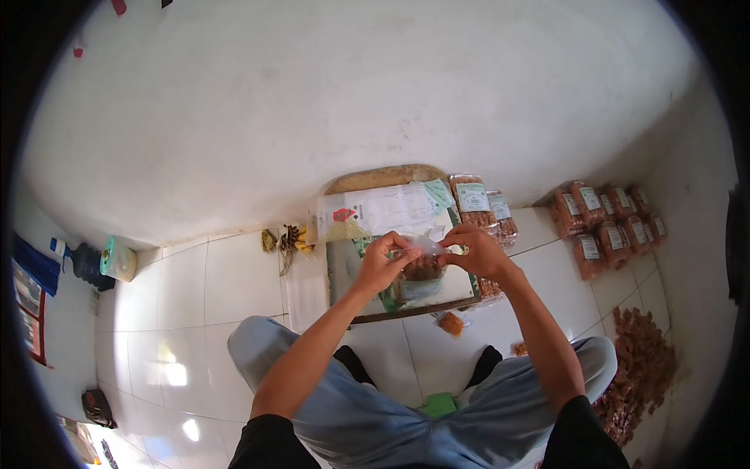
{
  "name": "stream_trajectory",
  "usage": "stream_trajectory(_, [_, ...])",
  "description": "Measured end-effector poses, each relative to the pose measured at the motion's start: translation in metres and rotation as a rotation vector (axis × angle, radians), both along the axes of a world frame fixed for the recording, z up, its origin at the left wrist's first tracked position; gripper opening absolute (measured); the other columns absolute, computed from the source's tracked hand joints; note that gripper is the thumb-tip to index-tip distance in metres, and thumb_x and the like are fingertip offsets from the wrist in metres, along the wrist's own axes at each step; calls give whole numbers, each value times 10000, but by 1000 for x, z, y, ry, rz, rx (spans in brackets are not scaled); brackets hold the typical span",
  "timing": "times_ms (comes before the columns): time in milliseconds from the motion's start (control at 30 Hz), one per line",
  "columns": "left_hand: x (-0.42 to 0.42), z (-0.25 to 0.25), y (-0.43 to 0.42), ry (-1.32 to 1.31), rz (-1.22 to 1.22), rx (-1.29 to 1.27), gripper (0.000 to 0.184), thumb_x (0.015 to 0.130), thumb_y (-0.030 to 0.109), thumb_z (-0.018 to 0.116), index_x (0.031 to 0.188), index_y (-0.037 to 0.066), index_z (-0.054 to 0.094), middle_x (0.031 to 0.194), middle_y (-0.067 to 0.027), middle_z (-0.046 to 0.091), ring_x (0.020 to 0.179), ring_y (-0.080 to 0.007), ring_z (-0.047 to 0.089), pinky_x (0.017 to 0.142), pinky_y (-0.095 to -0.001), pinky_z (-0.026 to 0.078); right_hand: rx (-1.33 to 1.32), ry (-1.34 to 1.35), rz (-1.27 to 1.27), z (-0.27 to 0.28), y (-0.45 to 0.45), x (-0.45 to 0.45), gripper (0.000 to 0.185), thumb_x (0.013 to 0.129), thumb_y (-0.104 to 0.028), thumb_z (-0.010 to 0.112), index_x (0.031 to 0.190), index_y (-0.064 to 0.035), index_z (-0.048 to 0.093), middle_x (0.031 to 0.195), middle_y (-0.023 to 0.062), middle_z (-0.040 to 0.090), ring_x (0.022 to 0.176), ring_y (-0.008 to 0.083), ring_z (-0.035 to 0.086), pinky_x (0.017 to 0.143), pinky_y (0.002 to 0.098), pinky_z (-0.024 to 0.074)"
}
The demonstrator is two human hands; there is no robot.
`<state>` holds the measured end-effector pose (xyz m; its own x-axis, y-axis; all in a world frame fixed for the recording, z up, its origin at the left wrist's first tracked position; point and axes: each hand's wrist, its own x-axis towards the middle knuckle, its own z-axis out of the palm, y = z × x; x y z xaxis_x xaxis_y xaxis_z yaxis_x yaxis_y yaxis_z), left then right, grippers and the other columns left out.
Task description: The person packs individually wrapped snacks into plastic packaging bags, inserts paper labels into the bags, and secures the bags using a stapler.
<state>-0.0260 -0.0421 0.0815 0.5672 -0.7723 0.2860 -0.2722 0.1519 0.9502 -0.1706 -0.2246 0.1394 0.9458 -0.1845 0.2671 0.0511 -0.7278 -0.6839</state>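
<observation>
A clear plastic bag filled with brown pieces stands on a low table, between my two hands. My left hand pinches the bag's loose top on its left side, thumb and fingers closed. On the other side, my right hand is closed on the same top edge, so the plastic is gathered between them. Behind the bag lie flat white plastic bags with a red print, and green-and-white labels at their right end.
Filled, labelled packs stand at the table's right side. Several more packs are stacked by the right wall, with a heap of brown pieces nearer me. Bananas lie left of the table. A small orange packet is on the floor.
</observation>
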Motion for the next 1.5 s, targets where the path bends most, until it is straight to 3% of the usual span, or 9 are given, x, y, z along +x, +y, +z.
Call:
stream_trajectory(167, [5,-17,-6,307,-47,-56,217,854,126,737,787,33,553,856,-8,655,811,-34,556,725,-202,459,84,-93,-125,-44,7,-6,170,793,-133,774,930,-49,718,959,67,630,902,212,591,804,323,471])
stream_trajectory(467, [-4,0,-2,288,-71,3,229,856,90,723,760,21,527,1037,-109,659,880,-68,582,785,-225,486,477,-113,-133,-67,9,-10,175,791,-139,770,859,-11,672,910,64,604,934,200,579,837,306,447])
stream_trajectory(567, [-6,4,-2,287,-65,-39,208,858,92,720,768,15,548,1040,-118,660,923,-83,592,816,-237,488,195,-153,-150,-31,19,-12,171,790,-124,765,896,-15,687,916,75,615,925,208,596,821,312,455])
stream_trajectory(700, [-6,5,-6,331,-98,0,179,864,98,714,791,7,578,1063,-140,653,972,-107,596,844,-250,488,263,-49,-187,-41,12,-1,178,803,-131,755,934,-21,704,912,91,631,883,222,620,786,322,471])
stream_trajectory(767, [-7,9,-11,222,-45,-134,147,876,93,699,804,37,584,887,-23,653,722,-44,580,635,-209,477,331,-55,-236,-46,8,3,196,807,-146,752,959,-28,714,899,106,644,842,225,637,744,329,483])
stream_trajectory(1033, [0,13,1,62,1,-7,181,868,178,713,878,11,645,1069,-150,659,1060,-161,598,901,-310,476,63,-222,-310,-47,25,4,172,829,-173,740,924,-31,716,852,86,655,825,191,621,732,316,478])
stream_trajectory(1233, [-2,12,17,-31,-53,43,224,888,213,690,871,1,621,971,-88,664,875,-128,609,794,-284,489,395,25,-260,-30,38,-5,192,844,-195,716,920,-19,710,860,100,687,879,221,618,788,327,473])
stream_trajectory(1333, [-5,13,21,10,-15,60,212,900,204,671,883,0,617,923,-57,663,867,-117,610,775,-277,488,101,-66,-239,-31,44,-8,186,874,-165,707,915,16,692,857,62,663,805,106,595,741,255,466])
stream_trajectory(1500, [-5,19,32,110,-66,174,195,929,188,635,945,-6,622,882,-51,666,838,-95,595,735,-251,475,647,52,-226,-31,49,-8,267,877,-120,696,1112,-11,632,922,72,664,855,119,611,760,243,479])
